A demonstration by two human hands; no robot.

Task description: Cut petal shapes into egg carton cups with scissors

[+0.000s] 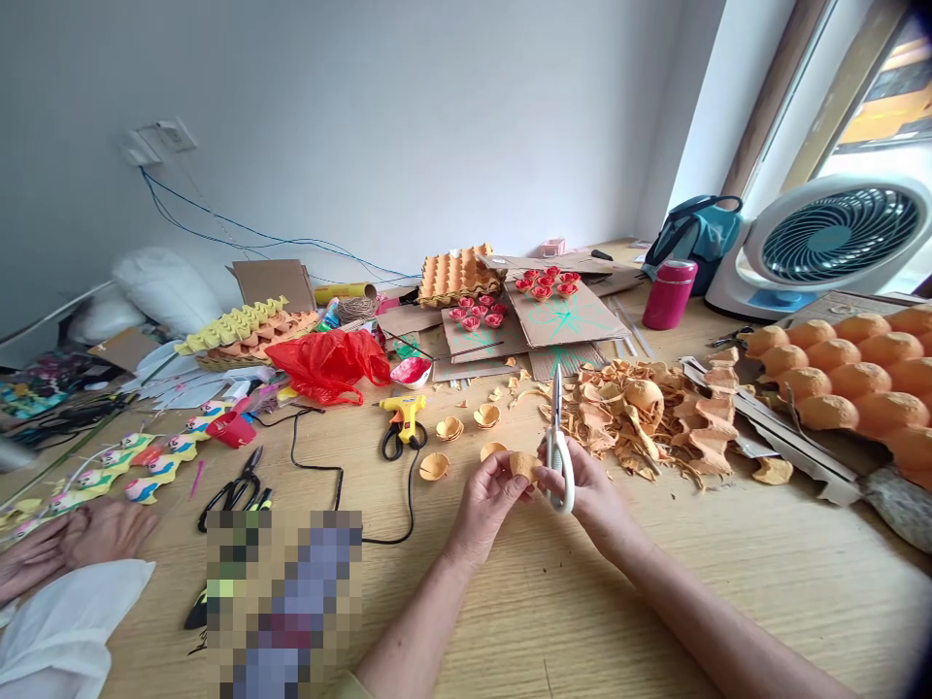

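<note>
Between the thumb and fingers of my left hand [489, 500] is an orange egg-carton cup [522, 465], cut loose from its tray. My right hand [588, 485] grips white-handled scissors [559, 456], blades pointing up and away from me; its fingertips come close to the cup, and whether they touch it I cannot tell. Just beyond my left hand lie more trimmed cups: a single cup [435, 467], a small stack [449, 428] and another stack [486, 416]. A heap of orange carton scraps [630, 413] spreads beyond my right hand.
A yellow glue gun [403, 413] with a black cord and black scissors [237, 485] lie to the left. Egg trays [851, 374] stand at right near a fan [837, 238] and pink tumbler [669, 294]. Cardboard with red paper flowers [564, 316] lies behind. A co-worker's hands [94, 539] rest at left.
</note>
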